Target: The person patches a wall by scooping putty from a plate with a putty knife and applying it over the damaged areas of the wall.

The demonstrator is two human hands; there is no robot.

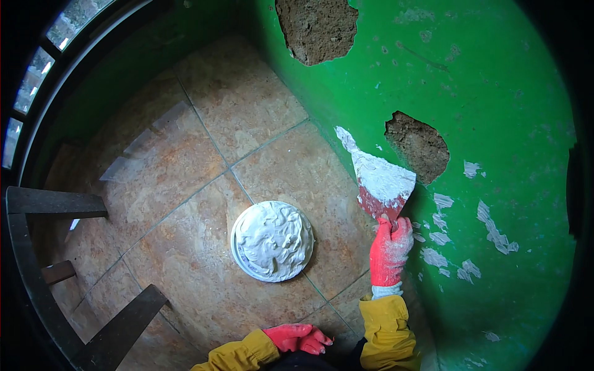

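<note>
My right hand (391,252), in a red, white-dusted glove, is closed around a putty knife (373,206). A thick layer of white putty (382,178) covers most of the knife's reddish blade and trails off toward the upper left. The loaded blade is at the green wall (489,123), just below and left of a patch of broken plaster (419,147) that bares brown material. My left hand (298,337), gloved in red, hangs low with loosely bent fingers and holds nothing. Between the hands and the far floor stands a round tub (235,250) heaped with white putty.
Another, larger broken patch (317,31) lies farther along the wall. Dried white smears (493,229) dot the wall to the right of my right hand. Dark wooden legs of a piece of furniture (127,324) stand at the left on the brown tiled floor (185,247).
</note>
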